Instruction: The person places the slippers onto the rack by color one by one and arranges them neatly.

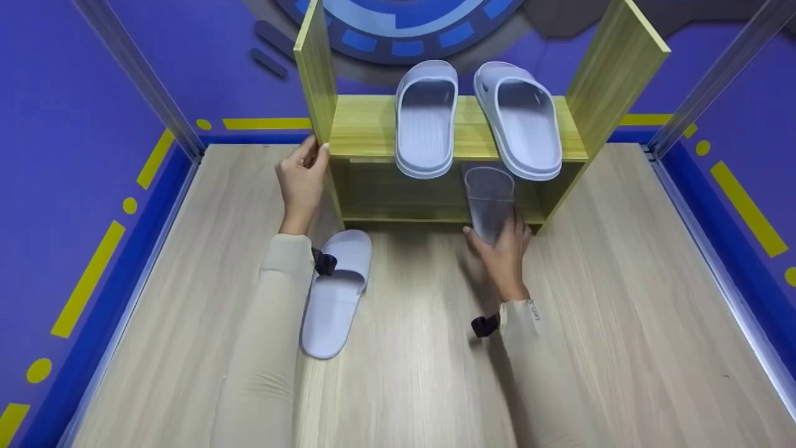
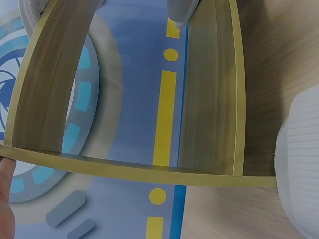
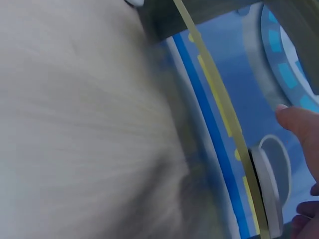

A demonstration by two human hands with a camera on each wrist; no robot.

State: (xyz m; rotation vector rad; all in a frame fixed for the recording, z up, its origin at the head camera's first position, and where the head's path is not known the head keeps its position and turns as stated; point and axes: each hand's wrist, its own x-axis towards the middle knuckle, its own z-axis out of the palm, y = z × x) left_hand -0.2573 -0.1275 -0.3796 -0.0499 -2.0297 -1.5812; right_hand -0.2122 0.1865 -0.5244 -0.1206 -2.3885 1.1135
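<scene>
Head view: the left hand (image 1: 301,180) pinches the front edge of the rack (image 1: 612,74) at its left panel, thumb and fingers on the wood. The right hand (image 1: 505,255) is at the near end of a slipper (image 1: 490,208) on the rack's lower shelf, its thumb spread apart from its fingers, one to each side; whether it touches the slipper I cannot tell. Two clogs (image 1: 426,127) sit on the upper shelf, and another slipper (image 1: 333,311) lies on the worktop (image 1: 410,348) beside the left sleeve (image 1: 264,348).
</scene>
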